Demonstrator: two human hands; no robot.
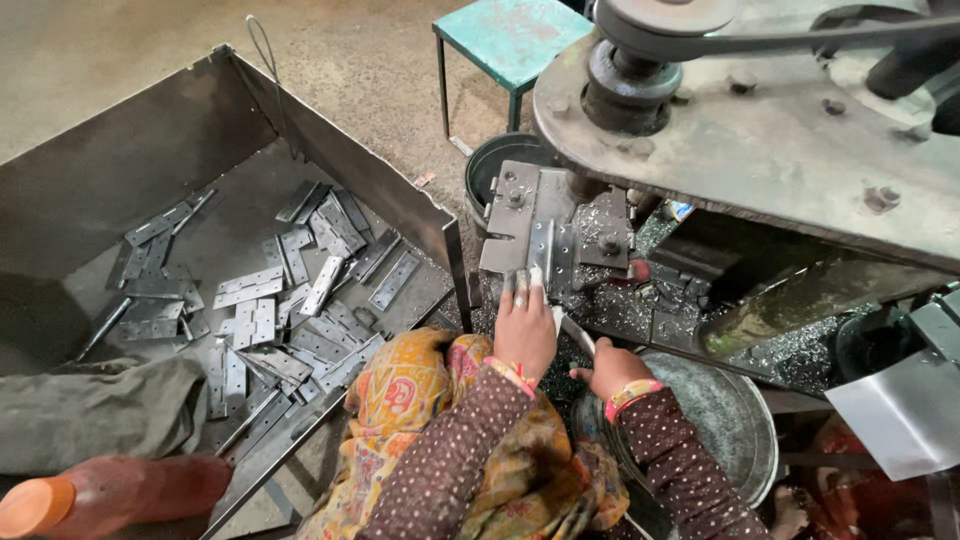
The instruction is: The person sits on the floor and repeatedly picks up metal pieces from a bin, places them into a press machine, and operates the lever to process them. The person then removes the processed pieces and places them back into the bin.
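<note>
Hinge strip point(541, 250) is laid on the press fixture point(520, 215), its long axis pointing away from the person, pinned by the flattened left hand point(524, 325). The right hand point(610, 368) is clamped on a thin tool point(575, 335), mostly hidden. Loose hinges point(290, 300) lie in the metal bin point(120, 160) alongside.
</note>
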